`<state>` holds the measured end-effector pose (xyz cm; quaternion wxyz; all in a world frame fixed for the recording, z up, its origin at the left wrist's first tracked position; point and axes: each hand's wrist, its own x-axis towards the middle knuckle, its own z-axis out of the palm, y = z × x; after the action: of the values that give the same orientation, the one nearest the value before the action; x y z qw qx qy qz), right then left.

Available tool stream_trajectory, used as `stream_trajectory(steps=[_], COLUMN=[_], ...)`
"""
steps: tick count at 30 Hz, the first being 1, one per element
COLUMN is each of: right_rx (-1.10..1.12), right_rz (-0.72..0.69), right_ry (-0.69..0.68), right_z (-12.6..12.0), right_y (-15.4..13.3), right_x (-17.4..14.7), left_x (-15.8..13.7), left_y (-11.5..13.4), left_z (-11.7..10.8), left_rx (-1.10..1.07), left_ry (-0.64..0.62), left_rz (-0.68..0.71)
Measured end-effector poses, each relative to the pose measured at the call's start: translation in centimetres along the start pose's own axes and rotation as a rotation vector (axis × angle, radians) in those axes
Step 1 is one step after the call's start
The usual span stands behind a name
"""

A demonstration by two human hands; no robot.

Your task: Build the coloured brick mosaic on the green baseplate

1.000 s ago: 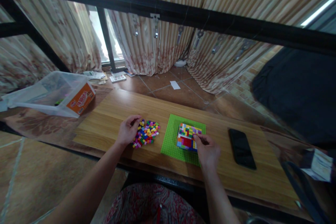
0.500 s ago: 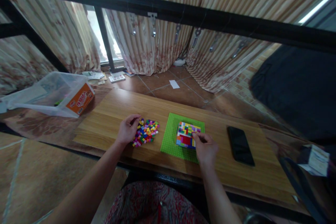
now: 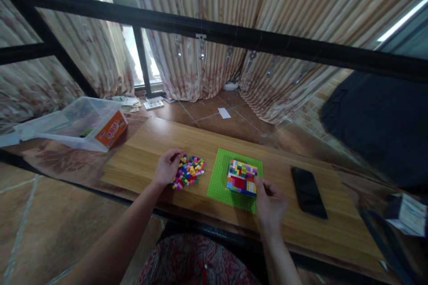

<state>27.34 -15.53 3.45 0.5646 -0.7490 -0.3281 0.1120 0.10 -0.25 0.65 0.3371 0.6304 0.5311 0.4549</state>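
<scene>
A multicoloured build of small toy bricks [image 3: 240, 182] sits on a green baseplate [image 3: 216, 178] on the wooden table. At the build's right edge is my right hand [image 3: 271, 200], its thumb and fingertips drawn together; whatever they may hold is too small to make out. My left hand [image 3: 166, 169] rests at the left side of a heap of loose bricks [image 3: 191, 171]. Its fingers are curled into a pinch, and anything between them is hidden.
A black phone [image 3: 308, 192] lies on the wooden table [image 3: 140, 151], right of the baseplate. At the left stands a clear plastic box [image 3: 90, 136] with an orange label. A black metal bar [image 3: 227, 33] with hooks runs across beyond the table.
My right hand has drawn back rightward from the middle of the brick build to its right edge. My left hand stays by the heap. The whole view has shifted slightly.
</scene>
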Motion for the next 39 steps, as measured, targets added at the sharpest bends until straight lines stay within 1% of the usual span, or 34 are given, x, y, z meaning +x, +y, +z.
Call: stream_trajectory(steps=[1,3,5,7,9,10,12,18,21,24,28,32,39], right_rx=[0.013,0.024,0.014,0.005,0.001,-0.004,-0.030,-0.119,-0.229,-0.326,-0.358,-0.339,-0.287], right_rz=[-0.003,-0.032,-0.124,-0.207,-0.273,-0.305,-0.375,-0.555,-0.645,-0.709,-0.755,-0.778,-0.744], right_ry=[-0.019,-0.103,-0.255,-0.432,-0.568,-0.611,-0.655,-0.710,-0.695,-0.652,-0.628,-0.604,-0.612], right_z=[0.0,0.2,1.0,2.1,3.5,4.3,5.9,10.1,11.4,12.2,12.5,12.1,10.8], right_y=[-0.4,-1.2,-2.1,-2.7,-3.2,-3.3,-3.5,-4.1,-4.4,-4.6,-4.2,-3.4,-3.0], right_x=[-0.7,-2.3,-4.1,-6.1,-7.8,-8.5,-9.6,-10.5,-10.6,-10.7,-10.5,-9.9,-9.2], left_x=[0.0,0.0,-0.1,-0.2,-0.2,-0.3,-0.4,-0.4,-0.4,-0.3,-0.4,-0.4,-0.4], left_y=[0.0,0.1,0.2,0.2,0.3,0.3,0.4,0.6,0.5,0.4,0.3,0.1,0.2], left_z=[0.0,0.0,0.0,0.0,0.1,0.1,0.1,0.0,0.0,0.1,0.1,0.2,0.2], left_rx=[0.001,0.009,0.015,0.015,0.014,0.015,0.014,0.020,0.020,0.012,0.010,0.002,-0.003], left_ry=[0.006,0.007,-0.002,-0.003,0.004,0.007,0.012,0.008,0.016,0.018,0.026,0.026,0.023], left_rz=[0.000,0.006,0.015,0.020,0.025,0.028,0.034,0.037,0.032,0.033,0.039,0.044,0.051])
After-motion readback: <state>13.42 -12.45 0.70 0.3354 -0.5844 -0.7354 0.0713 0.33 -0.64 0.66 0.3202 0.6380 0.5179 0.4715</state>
